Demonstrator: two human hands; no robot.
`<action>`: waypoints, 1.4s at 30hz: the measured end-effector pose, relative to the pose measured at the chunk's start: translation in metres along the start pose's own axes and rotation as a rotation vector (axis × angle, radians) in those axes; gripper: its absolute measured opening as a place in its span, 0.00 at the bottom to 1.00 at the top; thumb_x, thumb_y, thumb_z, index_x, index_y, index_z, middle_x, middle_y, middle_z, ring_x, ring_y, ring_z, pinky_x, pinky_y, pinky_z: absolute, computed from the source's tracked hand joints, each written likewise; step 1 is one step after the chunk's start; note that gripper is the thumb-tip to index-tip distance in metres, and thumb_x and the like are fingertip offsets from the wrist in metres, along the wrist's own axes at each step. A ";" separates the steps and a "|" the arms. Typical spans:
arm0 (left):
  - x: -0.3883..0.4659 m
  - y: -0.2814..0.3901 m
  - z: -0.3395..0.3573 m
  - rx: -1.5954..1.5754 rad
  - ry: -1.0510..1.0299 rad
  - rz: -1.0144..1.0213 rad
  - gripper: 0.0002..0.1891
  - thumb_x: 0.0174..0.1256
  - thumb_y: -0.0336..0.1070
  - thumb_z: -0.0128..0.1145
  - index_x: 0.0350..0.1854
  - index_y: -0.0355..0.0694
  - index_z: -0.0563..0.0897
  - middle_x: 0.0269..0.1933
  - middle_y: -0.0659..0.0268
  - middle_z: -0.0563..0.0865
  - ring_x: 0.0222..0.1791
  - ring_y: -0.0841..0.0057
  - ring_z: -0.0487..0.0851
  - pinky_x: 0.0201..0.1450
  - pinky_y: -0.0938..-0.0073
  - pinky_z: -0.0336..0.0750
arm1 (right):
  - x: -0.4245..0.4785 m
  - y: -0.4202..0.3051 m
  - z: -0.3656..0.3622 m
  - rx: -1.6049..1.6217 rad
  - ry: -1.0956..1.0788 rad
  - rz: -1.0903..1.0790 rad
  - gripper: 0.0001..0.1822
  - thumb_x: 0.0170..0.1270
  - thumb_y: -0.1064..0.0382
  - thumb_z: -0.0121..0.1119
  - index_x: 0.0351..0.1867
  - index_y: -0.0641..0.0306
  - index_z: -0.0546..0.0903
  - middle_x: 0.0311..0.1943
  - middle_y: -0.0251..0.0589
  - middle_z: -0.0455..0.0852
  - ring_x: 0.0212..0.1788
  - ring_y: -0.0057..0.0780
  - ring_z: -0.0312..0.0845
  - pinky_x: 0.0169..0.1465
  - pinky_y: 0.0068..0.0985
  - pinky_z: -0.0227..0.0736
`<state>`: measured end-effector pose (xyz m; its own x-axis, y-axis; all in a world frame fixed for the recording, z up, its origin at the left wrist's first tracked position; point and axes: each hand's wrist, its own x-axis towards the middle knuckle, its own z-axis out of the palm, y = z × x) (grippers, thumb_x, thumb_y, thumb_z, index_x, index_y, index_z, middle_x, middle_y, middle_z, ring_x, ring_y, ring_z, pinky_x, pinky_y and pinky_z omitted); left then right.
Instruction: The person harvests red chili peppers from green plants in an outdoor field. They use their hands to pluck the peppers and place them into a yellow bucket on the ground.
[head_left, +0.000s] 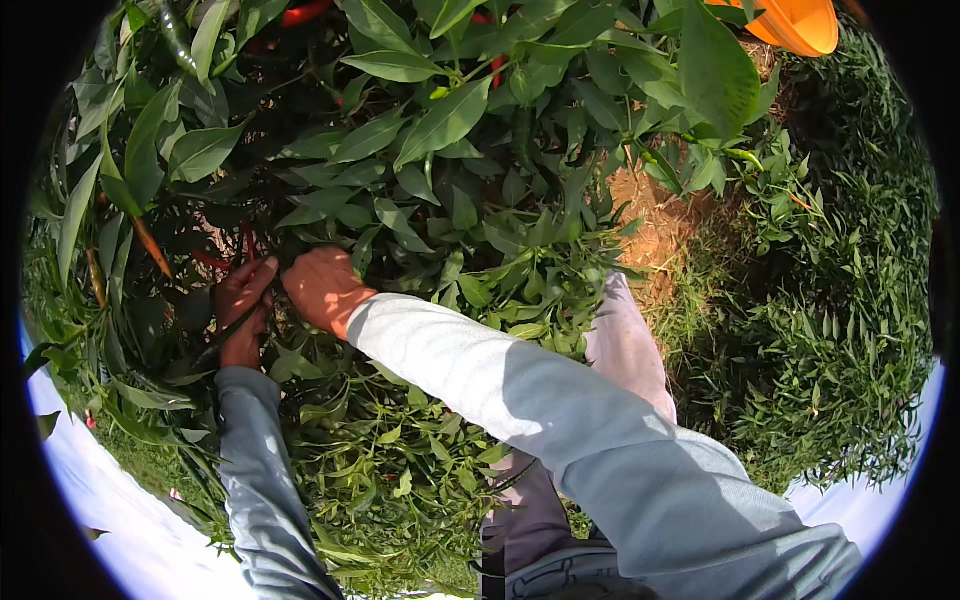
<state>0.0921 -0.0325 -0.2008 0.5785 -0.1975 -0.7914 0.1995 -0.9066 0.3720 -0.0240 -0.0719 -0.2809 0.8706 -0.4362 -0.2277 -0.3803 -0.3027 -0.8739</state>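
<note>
My left hand (244, 300) is curled among the leaves at the left of the chili pepper plant (442, 187). Slim red chili peppers (249, 241) stick out just past its fingers, and a dark stem or pepper crosses in front of its palm. Close beside it, my right hand (322, 289) is bent into a fist with the knuckles up. Its fingertips are hidden in shaded foliage, so what they hold cannot be seen. An orange-brown pepper (152, 246) hangs left of my hands.
A dark green pepper (176, 37) hangs at the upper left, and a red one (306, 12) near the top. An orange bucket or basket (806, 26) shows at the upper right. Straw-strewn soil (645, 217) separates this row from further plants (840, 315) on the right.
</note>
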 end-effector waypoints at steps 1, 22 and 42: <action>0.002 0.000 0.000 -0.023 0.045 -0.009 0.12 0.59 0.43 0.65 0.38 0.41 0.83 0.17 0.76 0.72 0.11 0.91 0.62 0.12 0.86 0.50 | -0.003 0.000 -0.002 0.050 0.007 0.066 0.07 0.50 0.67 0.55 0.28 0.64 0.83 0.28 0.51 0.84 0.36 0.47 0.83 0.41 0.41 0.75; 0.033 -0.042 -0.066 -0.691 0.009 0.134 0.17 0.71 0.45 0.48 0.58 0.46 0.73 0.41 0.57 0.85 0.16 0.86 0.66 0.16 0.83 0.58 | 0.135 0.037 0.109 1.020 -0.052 0.505 0.12 0.53 0.56 0.58 0.36 0.56 0.85 0.34 0.42 0.85 0.38 0.40 0.80 0.44 0.35 0.75; 0.033 -0.022 -0.047 -0.094 -0.018 -0.213 0.12 0.62 0.42 0.61 0.41 0.41 0.80 0.24 0.69 0.82 0.10 0.88 0.69 0.07 0.88 0.55 | 0.097 0.042 0.044 1.415 -0.011 0.608 0.16 0.62 0.45 0.51 0.29 0.53 0.76 0.20 0.27 0.75 0.15 0.17 0.62 0.17 0.19 0.54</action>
<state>0.1441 -0.0021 -0.2124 0.5019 -0.0130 -0.8648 0.3888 -0.8898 0.2389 0.0583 -0.0898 -0.3581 0.7033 -0.1837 -0.6867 -0.0752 0.9414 -0.3288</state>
